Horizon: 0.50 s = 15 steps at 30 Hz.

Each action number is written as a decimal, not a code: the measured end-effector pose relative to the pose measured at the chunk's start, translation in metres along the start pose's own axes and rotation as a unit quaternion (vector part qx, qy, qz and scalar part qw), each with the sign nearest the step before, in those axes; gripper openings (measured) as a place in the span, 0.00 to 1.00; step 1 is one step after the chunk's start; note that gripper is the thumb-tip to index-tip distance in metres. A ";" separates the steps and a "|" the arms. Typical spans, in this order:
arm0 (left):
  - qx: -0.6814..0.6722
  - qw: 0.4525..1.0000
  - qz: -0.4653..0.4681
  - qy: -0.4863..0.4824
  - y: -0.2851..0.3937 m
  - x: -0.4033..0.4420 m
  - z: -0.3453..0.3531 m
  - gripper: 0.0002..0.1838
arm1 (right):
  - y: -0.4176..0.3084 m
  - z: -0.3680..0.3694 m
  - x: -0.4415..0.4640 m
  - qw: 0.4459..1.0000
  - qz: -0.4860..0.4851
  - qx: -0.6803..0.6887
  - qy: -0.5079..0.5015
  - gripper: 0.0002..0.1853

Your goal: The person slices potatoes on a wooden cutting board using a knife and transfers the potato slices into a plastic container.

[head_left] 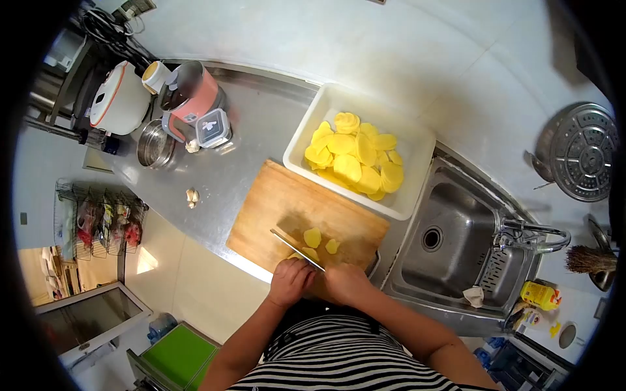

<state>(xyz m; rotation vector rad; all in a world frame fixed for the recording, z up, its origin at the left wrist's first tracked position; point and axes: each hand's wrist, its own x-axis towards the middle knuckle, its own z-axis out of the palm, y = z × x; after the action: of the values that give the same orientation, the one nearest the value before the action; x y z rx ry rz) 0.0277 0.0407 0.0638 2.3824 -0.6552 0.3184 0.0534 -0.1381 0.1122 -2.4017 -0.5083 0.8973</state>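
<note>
Right hand: closed around the handle end of a straight silvery metal knife.
Left hand: fingers curled beside the blade; cannot tell whether they pinch anything.
Thin yellow slices: on a rectangular tan wooden board.
Rectangular white plastic tub: beside the board, heaped with similar slices.

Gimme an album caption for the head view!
Right hand grips a knife over the wooden board, beside a tub of yellow slices.

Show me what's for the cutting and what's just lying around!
For the cutting:
- right hand holding the knife
- left hand
- cutting board
- yellow slices
- white tub

Probably just lying around:
- pink pot
- lidded box
- metal bowl
- rice cooker
</note>
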 end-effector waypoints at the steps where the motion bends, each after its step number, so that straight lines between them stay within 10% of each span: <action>1: 0.006 1.000 0.006 0.005 0.000 0.000 -0.002 0.15 | 0.007 0.011 0.006 1.000 -0.003 0.001 0.001 0.09; 15: 0.000 1.000 -0.003 0.007 0.001 -0.003 -0.003 0.16 | -0.003 -0.016 -0.052 0.999 0.031 0.004 0.009 0.10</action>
<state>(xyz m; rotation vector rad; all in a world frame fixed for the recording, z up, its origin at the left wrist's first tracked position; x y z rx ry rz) 0.0247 0.0428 0.0652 2.3805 -0.6413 0.3325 0.0271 -0.1674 0.1491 -2.4282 -0.4235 0.9015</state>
